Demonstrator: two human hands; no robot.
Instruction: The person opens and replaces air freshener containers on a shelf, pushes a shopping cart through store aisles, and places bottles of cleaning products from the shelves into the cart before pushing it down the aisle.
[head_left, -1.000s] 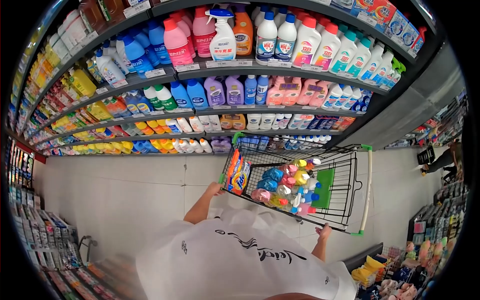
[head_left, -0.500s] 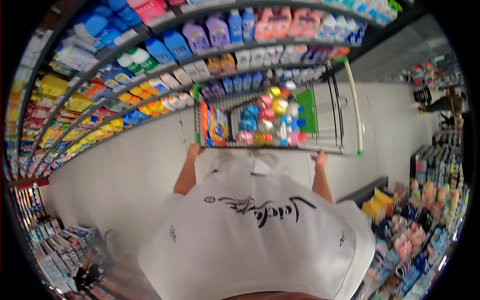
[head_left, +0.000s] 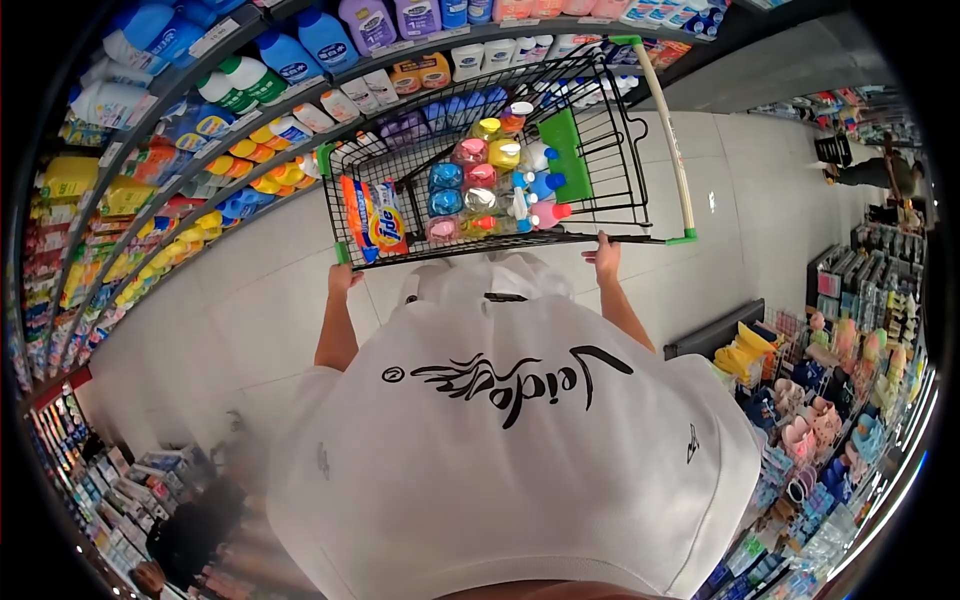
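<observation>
A black wire shopping cart point(head_left: 640, 225) with green corners stands sideways before me. My left hand point(head_left: 344, 278) is closed on its lower left corner. My right hand point(head_left: 604, 258) touches the near side rail toward the handle, its fingers partly wrapped over the rim. Inside the cart, an orange and blue Tide bag point(head_left: 376, 218) leans at the left end. Several coloured bottles point(head_left: 481, 176) stand grouped in the middle, beside a green panel point(head_left: 568, 155). The pale handle bar point(head_left: 668, 130) is at the right, touched by neither hand.
Shelves of cleaning bottles point(head_left: 290, 52) run along the far side and left. Shoes and slippers point(head_left: 815, 425) are on racks at the right, near a dark ledge point(head_left: 714, 330). One person point(head_left: 880, 172) is at the far right, and a dark-haired person point(head_left: 200, 525) at the lower left.
The cart and both hands have shifted left and up in view, and the cart has tilted slightly. Both hands stay on it. The shelves have turned and moved up in view.
</observation>
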